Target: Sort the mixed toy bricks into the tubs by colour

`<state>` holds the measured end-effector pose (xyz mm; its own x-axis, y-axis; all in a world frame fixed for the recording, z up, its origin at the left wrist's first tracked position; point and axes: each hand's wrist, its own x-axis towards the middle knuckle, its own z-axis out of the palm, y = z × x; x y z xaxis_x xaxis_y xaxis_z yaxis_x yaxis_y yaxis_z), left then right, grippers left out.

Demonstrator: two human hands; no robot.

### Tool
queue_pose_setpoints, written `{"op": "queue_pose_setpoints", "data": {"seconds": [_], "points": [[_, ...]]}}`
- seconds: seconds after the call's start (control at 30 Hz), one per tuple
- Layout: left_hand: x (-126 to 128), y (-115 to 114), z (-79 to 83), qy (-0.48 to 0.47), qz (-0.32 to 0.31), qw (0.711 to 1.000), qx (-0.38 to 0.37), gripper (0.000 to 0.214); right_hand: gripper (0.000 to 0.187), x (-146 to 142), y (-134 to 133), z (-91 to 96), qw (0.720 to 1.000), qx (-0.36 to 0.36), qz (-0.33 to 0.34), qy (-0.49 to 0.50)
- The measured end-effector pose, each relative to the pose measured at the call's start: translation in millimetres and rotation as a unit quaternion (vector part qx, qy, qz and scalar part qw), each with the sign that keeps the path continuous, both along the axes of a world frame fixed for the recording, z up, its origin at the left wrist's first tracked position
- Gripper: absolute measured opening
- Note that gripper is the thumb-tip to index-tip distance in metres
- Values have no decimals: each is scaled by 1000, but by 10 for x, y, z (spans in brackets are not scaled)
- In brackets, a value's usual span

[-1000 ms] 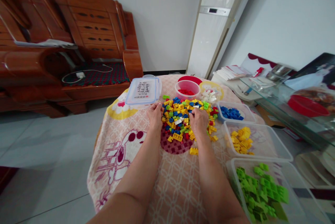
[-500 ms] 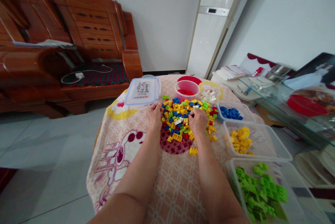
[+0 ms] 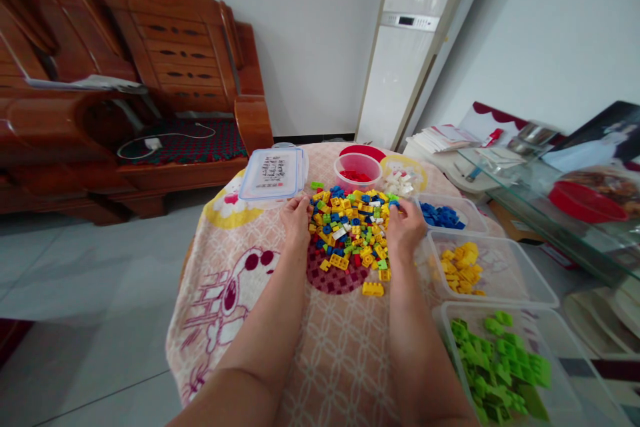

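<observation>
A mixed heap of toy building bricks [image 3: 345,230] in yellow, blue, green, red and white lies on the patterned tablecloth [image 3: 340,347]. My left hand [image 3: 297,215] rests at the heap's left edge, fingers bent together; whatever is between them is hidden. Over the heap's right side, my right hand [image 3: 406,226] pinches a blue brick [image 3: 395,204]. Just right of that hand stands a clear box of blue bricks [image 3: 443,216]. A yellow brick [image 3: 373,289] lies apart, in front of the heap.
Clear boxes of yellow bricks [image 3: 461,268] and green bricks [image 3: 500,364] line the right side. Behind the heap are a round tub [image 3: 358,170] with red bricks, white bricks [image 3: 399,182] and a lidded container [image 3: 274,174]. A glass shelf [image 3: 545,207] stands at right.
My right hand has moved right across the heap, towards the box of blue bricks, and a blue brick now shows at its fingertips. My left hand has stayed in place.
</observation>
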<state>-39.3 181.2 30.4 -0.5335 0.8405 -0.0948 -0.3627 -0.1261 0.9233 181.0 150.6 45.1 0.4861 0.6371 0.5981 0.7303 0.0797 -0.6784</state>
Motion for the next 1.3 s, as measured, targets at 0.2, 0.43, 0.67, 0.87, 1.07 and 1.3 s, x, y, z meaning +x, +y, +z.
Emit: {"op": "queue_pose_setpoints", "data": {"seconds": [0.2,0.43,0.67,0.87,1.07,1.3], "points": [[2,-3,-16,3,2,1000,5,9,42,393,39,-40,973,84,-134,169],[-8,24,-39,12,-3,1000,1,10,35,143,19,10,992,9,15,126],[-8,9,-17,13,-1,1000,-7,10,27,-343,-124,168,965,-200,158,-69],[7,-7,31,1,1,1000,-11,9,21,-507,-173,160,935,-290,119,-164],[8,-11,34,4,0,1000,-11,10,7,-436,-109,71,960,-229,136,-89],[-8,7,-21,10,-4,1000,-2,10,18,-273,-41,33,966,-159,175,109]]}}
